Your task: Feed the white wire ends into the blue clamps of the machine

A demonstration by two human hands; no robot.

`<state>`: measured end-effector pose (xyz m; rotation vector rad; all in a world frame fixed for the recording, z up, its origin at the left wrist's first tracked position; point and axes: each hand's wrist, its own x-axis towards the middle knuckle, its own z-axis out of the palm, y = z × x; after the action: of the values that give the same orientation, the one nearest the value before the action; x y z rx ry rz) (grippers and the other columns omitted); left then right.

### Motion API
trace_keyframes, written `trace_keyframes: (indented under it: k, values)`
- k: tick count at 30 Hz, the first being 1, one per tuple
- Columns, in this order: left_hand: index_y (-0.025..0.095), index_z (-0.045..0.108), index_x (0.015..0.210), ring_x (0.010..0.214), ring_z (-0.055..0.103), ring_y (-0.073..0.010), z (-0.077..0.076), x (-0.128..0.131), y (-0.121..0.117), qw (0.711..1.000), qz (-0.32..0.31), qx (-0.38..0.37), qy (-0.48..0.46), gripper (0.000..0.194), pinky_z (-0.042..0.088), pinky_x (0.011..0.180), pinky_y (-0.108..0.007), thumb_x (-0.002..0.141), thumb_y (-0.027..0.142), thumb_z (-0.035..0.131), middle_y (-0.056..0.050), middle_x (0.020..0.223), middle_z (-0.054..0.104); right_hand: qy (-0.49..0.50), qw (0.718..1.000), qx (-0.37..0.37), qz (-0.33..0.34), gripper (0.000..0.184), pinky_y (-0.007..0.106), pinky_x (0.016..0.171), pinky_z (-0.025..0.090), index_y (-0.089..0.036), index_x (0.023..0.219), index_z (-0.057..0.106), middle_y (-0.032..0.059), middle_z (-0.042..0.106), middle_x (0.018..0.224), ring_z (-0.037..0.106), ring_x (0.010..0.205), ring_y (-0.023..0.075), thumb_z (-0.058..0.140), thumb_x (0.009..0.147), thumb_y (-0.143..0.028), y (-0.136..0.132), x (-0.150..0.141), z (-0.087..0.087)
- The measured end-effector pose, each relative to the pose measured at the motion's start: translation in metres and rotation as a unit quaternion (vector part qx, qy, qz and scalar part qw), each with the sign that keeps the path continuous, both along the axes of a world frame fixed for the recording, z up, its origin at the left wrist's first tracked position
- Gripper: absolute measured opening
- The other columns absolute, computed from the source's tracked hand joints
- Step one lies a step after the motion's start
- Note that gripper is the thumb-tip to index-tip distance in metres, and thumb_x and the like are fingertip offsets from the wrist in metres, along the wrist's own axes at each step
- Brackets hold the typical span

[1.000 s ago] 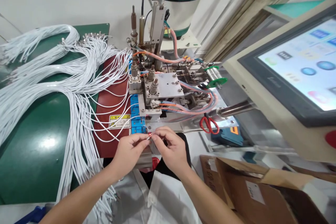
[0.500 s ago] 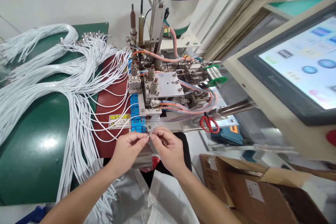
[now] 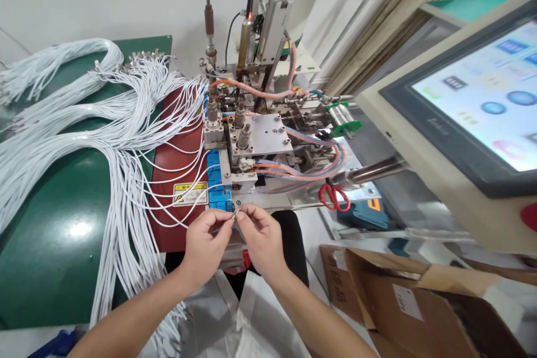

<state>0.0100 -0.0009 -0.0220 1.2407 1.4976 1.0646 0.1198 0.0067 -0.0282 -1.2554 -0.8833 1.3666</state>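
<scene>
Thumb and forefinger of my left hand (image 3: 208,240) pinch the end of a white cable (image 3: 181,226), which trails off leftward to a big bundle of white cables (image 3: 121,168). My right hand (image 3: 260,243) meets it fingertip to fingertip, pinching at the same small tip (image 3: 235,214); the fingers hide most of its detail. Just beyond the fingertips is a row of blue holders (image 3: 218,199) along the machine's (image 3: 262,134) left edge. Several white cables run into these holders.
Left lies a green table surface (image 3: 50,279) with a red-brown plate (image 3: 174,151) bearing a warning label (image 3: 190,194). Red-handled scissors (image 3: 334,197) and a solder wire spool (image 3: 342,118) are at the machine's right. A touchscreen (image 3: 482,100) overhangs cardboard boxes (image 3: 403,296).
Both hands have shifted slightly left, still meeting at the fingertips, the right one more. At the back of the machine, the upright head has moved right and a small red light now shows.
</scene>
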Motion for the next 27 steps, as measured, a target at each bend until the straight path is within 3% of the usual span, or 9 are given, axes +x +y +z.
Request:
trace_keyframes:
  k: [6, 10, 14, 17, 19, 24, 27]
  values:
    - [0.015, 0.063, 0.073, 0.068, 0.060, -0.0138, 0.000, -0.002, 0.001, 0.999, 0.003, -0.040, -0.027, 0.010, 0.049, 0.065, -0.024, 0.073, 0.024, 0.060, -0.002, 0.073, 0.064, -0.079, 0.995, 0.053, 0.012, 0.009, 0.027, 0.065, 0.044, -0.017, 0.069, 0.058, 0.0015, 0.056, 0.072, 0.053, 0.068, 0.0133, 0.055, 0.075, -0.022, -0.001, 0.005, -0.003]
    - [0.015, 0.064, 0.072, 0.071, 0.060, -0.0144, 0.000, -0.003, 0.002, 1.000, -0.024, -0.020, -0.003, 0.010, 0.049, 0.067, -0.024, 0.074, 0.023, 0.059, -0.003, 0.075, 0.065, -0.150, 0.985, 0.078, 0.037, 0.012, 0.024, 0.058, 0.042, -0.017, 0.063, 0.056, 0.0004, 0.054, 0.066, 0.051, 0.061, 0.0121, 0.053, 0.075, -0.020, 0.004, 0.013, 0.002]
    - [0.018, 0.067, 0.072, 0.070, 0.060, -0.0145, 0.003, -0.010, 0.006, 0.994, -0.093, 0.009, 0.060, 0.010, 0.048, 0.067, -0.024, 0.074, 0.018, 0.057, -0.003, 0.074, 0.066, -0.234, 0.954, 0.109, 0.152, 0.011, 0.022, 0.052, 0.038, -0.017, 0.062, 0.056, -0.0011, 0.053, 0.063, 0.048, 0.056, 0.0102, 0.053, 0.073, -0.015, 0.013, 0.029, 0.008]
    - [0.019, 0.068, 0.071, 0.068, 0.059, -0.0146, 0.005, -0.014, 0.010, 0.982, -0.167, -0.012, 0.088, 0.013, 0.046, 0.064, -0.024, 0.073, 0.015, 0.056, -0.002, 0.071, 0.066, -0.271, 0.927, 0.131, 0.226, 0.010, 0.021, 0.052, 0.037, -0.018, 0.064, 0.055, -0.0023, 0.051, 0.063, 0.047, 0.056, 0.0096, 0.052, 0.071, -0.012, 0.016, 0.038, 0.008]
    - [0.018, 0.066, 0.071, 0.067, 0.059, -0.0144, 0.005, -0.013, 0.010, 0.984, -0.164, -0.029, 0.069, 0.011, 0.046, 0.063, -0.024, 0.073, 0.016, 0.056, -0.002, 0.071, 0.065, -0.256, 0.936, 0.134, 0.203, 0.011, 0.021, 0.052, 0.037, -0.018, 0.063, 0.053, -0.0025, 0.050, 0.063, 0.047, 0.057, 0.0097, 0.051, 0.072, -0.012, 0.015, 0.035, 0.005]
    - [0.016, 0.061, 0.074, 0.065, 0.057, -0.0123, 0.002, -0.006, 0.006, 0.994, -0.070, -0.068, -0.046, 0.010, 0.047, 0.063, -0.023, 0.075, 0.025, 0.057, -0.001, 0.070, 0.062, -0.170, 0.976, 0.137, 0.022, 0.011, 0.023, 0.057, 0.041, -0.019, 0.065, 0.050, -0.0009, 0.049, 0.067, 0.049, 0.062, 0.0113, 0.051, 0.075, -0.015, 0.004, 0.010, -0.008]
    - [0.016, 0.058, 0.073, 0.062, 0.056, -0.0108, 0.003, -0.005, 0.005, 0.991, -0.030, -0.090, -0.095, 0.012, 0.047, 0.061, -0.022, 0.073, 0.028, 0.059, 0.001, 0.069, 0.059, -0.140, 0.981, 0.137, -0.010, 0.010, 0.024, 0.060, 0.043, -0.019, 0.067, 0.052, -0.0001, 0.050, 0.070, 0.050, 0.064, 0.0122, 0.052, 0.076, -0.016, 0.000, 0.002, -0.014]
